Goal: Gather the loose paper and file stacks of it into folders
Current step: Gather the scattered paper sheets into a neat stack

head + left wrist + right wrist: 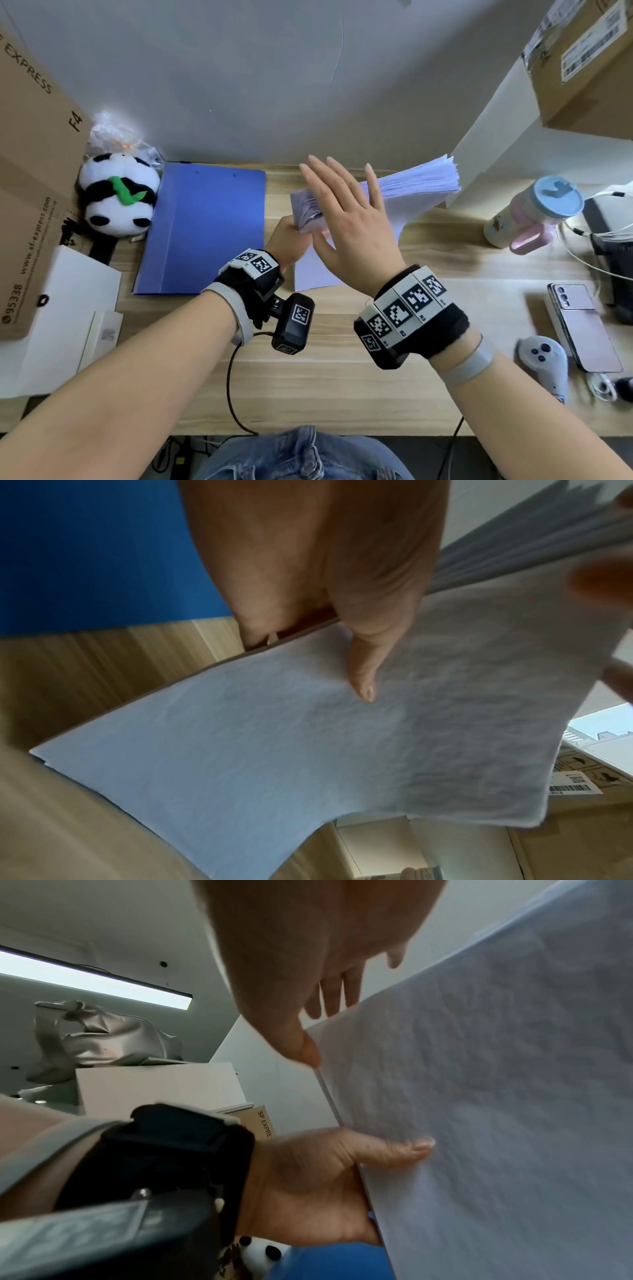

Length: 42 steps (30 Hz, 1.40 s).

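Scanning from my left along the desk: a cardboard box at the edge, white sheets lying below it, then a panda toy with a crinkled plastic bag behind it.

Next, the blue folder, closed and flat on the desk, just beside the panda and just left of my hands.

Centre: my left hand grips the paper stack at its near-left edge, thumb pressed on one face and the other fingers behind it. The stack stands tilted above the desk, its far corner fanned out toward the right wall. One loose sheet lies flat underneath, partly hidden by my right hand.

My right hand is spread flat, fingers straight and apart, thumb at the stack's edge; it holds nothing. From the head view it covers much of the stack's middle, so I cannot tell whether the palm touches the paper.

Right of the hands: a cup with a blue lid and pink handle, white cables, a phone, a grey controller. Upper right, a labelled carton on a shelf.
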### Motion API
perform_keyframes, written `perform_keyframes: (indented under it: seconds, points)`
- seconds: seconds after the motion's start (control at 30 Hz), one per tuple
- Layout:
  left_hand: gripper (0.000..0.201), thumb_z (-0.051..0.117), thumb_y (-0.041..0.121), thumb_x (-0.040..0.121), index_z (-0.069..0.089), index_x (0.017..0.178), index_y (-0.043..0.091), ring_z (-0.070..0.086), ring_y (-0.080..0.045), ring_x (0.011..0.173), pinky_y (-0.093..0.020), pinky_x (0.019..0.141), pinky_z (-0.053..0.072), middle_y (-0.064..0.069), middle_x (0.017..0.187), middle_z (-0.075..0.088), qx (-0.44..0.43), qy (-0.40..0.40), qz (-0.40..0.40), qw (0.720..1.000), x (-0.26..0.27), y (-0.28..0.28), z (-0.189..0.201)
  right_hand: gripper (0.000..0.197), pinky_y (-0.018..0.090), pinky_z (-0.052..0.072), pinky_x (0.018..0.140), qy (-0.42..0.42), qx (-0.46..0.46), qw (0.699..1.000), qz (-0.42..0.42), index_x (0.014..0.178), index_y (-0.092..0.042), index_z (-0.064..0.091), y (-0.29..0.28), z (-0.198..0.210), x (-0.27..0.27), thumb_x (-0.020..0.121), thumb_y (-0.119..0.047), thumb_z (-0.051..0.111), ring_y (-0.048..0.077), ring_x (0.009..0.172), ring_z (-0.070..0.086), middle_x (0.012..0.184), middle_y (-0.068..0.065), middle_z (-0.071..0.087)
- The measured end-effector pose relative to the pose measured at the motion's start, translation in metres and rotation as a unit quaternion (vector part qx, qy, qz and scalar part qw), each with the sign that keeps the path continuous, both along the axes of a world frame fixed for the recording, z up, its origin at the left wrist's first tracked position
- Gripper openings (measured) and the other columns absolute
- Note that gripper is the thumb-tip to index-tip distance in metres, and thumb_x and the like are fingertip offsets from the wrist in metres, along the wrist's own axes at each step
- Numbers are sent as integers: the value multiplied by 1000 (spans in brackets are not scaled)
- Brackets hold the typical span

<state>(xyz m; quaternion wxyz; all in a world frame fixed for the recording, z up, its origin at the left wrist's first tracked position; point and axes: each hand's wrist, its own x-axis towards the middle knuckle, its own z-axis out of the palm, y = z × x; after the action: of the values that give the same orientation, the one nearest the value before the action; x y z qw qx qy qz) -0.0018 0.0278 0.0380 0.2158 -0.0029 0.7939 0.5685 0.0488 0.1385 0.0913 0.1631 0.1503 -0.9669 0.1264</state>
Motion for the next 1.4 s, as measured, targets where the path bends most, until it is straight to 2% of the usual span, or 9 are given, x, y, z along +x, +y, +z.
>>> perform_keyframes:
  seconds: [0.13, 0.27, 0.47, 0.6, 0.67, 0.73, 0.83, 1.17, 1.4]
  points:
    - [12, 59, 12, 87, 63, 98, 9, 60, -21, 88, -28, 73, 49, -11, 97, 67, 32, -9, 9, 999, 2, -1, -1, 73, 50, 7, 116, 11, -4, 1000, -25, 143, -20, 38, 10, -4, -2, 73, -17, 59, 17, 142, 32, 149, -4, 40]
    - [26, 70, 34, 64, 67, 88, 23, 64, -23, 97, -42, 92, 50, -13, 109, 70, 45, -48, 31, 997, 2, -5, -3, 75, 54, 5, 116, -23, 6, 991, -135, 142, -26, 38, 52, 1, -8, 71, -19, 62, 21, 143, 29, 148, -4, 41]
    - [26, 67, 10, 85, 63, 111, 15, 62, -23, 106, -35, 96, 49, -11, 118, 66, 68, -60, 34, 995, 0, -9, -8, 76, 42, 26, 114, 1, -117, 980, -159, 140, -23, 39, 113, -4, -1, 71, -19, 69, 19, 132, 39, 144, -4, 42]
    - [29, 63, 6, 87, 62, 116, 6, 61, -23, 102, -33, 95, 48, -14, 117, 65, 85, -61, 19, 994, 0, -12, -6, 93, 22, 38, 109, -129, -465, 862, -155, 139, -15, 39, 138, -24, -5, 60, -29, 87, -1, 120, 49, 133, -3, 50]
    - [28, 63, 6, 87, 61, 115, 10, 61, -22, 103, -33, 96, 47, -12, 115, 65, 83, -62, 2, 995, 1, -13, -4, 84, 34, 44, 105, -258, -565, 769, -152, 115, -17, 61, 137, -44, -6, 41, -46, 90, 11, 107, 61, 112, -1, 68]
    - [29, 63, 6, 87, 61, 115, 12, 61, -22, 104, -33, 97, 47, -11, 116, 65, 79, -60, -9, 995, 1, -11, -4, 56, 38, 48, 95, -274, -594, 741, -152, 96, -16, 69, 129, -60, -6, 47, -34, 91, 16, 94, 64, 95, -2, 72]
    - [24, 65, 6, 86, 63, 109, 14, 61, -22, 105, -34, 99, 47, -11, 117, 65, 86, -50, 14, 995, -2, -12, 0, 23, 29, 52, 84, -225, -625, 728, -172, 88, -17, 68, 114, -58, -3, 74, 1, 72, 8, 80, 66, 84, -8, 73]
    - [33, 75, 1, 75, 66, 99, 21, 64, 7, 77, -13, 76, 51, 10, 92, 67, 84, -54, 16, 995, 2, -21, -19, 22, 8, 51, 65, -274, -600, 722, -209, 96, -7, 67, 112, -94, 8, 77, 2, 70, -7, 66, 67, 67, -17, 73]
    - [39, 74, 17, 79, 65, 116, 11, 61, -23, 114, -34, 102, 45, -9, 121, 66, -15, -130, 13, 991, 3, -24, -53, 25, 34, 48, 93, -353, -534, 709, -295, 97, -11, 70, 104, -119, 8, 74, -17, 77, 23, 99, 64, 101, 7, 68]
